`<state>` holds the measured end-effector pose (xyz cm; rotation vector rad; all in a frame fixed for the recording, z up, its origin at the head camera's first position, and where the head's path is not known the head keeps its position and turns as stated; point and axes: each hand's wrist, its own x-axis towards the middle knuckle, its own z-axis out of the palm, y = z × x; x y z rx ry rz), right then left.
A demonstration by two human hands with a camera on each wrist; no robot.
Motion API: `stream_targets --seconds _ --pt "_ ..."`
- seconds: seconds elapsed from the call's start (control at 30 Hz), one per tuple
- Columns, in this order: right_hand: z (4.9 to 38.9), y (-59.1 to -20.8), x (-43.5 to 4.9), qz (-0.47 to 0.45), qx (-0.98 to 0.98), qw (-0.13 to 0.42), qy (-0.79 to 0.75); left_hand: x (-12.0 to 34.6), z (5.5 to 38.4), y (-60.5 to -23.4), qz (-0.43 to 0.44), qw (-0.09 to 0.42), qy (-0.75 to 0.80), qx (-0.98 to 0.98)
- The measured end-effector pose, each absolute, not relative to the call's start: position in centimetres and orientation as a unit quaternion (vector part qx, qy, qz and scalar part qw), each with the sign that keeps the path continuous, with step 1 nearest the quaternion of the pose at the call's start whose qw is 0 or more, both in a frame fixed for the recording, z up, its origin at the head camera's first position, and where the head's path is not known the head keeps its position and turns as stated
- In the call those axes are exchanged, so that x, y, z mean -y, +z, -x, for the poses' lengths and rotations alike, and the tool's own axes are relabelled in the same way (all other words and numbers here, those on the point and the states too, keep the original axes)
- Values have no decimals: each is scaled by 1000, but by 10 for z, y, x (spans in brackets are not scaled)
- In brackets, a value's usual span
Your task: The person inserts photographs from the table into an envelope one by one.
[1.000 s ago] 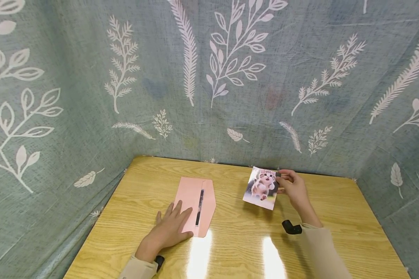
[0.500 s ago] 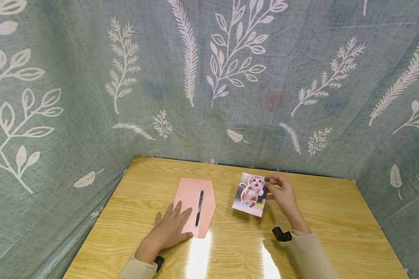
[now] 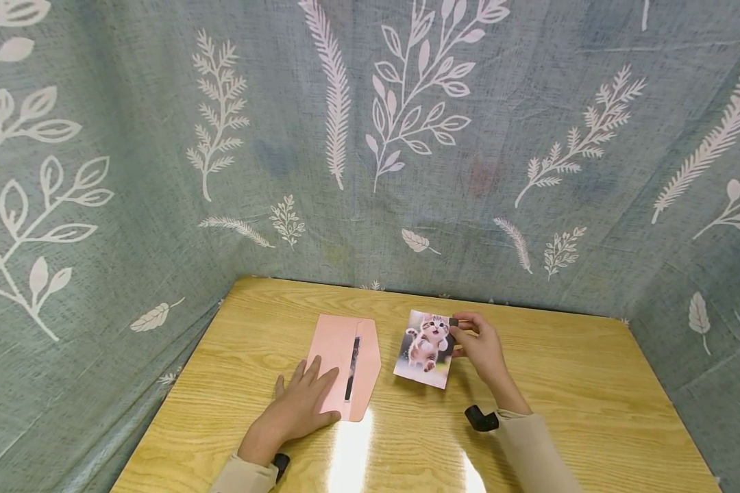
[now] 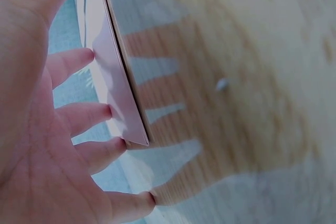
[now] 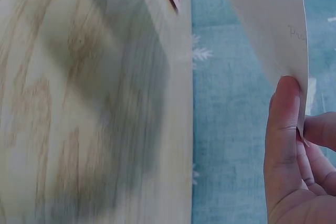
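Observation:
A pink envelope (image 3: pixel 334 337) lies on the table with its pointed flap spread toward the right. Through a slot by the flap, a dark strip of something inside shows. My left hand (image 3: pixel 296 404) rests on the envelope's lower left part, fingers spread; in the left wrist view the fingertips touch the envelope (image 4: pixel 113 72) and the table. My right hand (image 3: pixel 481 349) pinches a kitten photo card (image 3: pixel 424 349) by its upper right edge, holding it above the table, right of the envelope. The right wrist view shows the card's pale back (image 5: pixel 268 19) with faint writing.
The wooden table (image 3: pixel 561 383) runs back to a blue-grey curtain (image 3: pixel 358 226) with white leaf prints, which also hangs at both sides. Bright light reflections lie on the front of the tabletop.
My right hand has carried the kitten photo card leftward and slightly nearer, closer to the envelope. My left hand and the envelope have stayed in place.

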<state>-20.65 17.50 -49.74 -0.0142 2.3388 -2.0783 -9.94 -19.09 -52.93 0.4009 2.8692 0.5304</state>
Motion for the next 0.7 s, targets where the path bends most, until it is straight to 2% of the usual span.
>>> stream_targets --seconds 0.7 --pt "209 -504 -142 25 -748 -1 -663 191 97 -526 -144 89 185 -968"
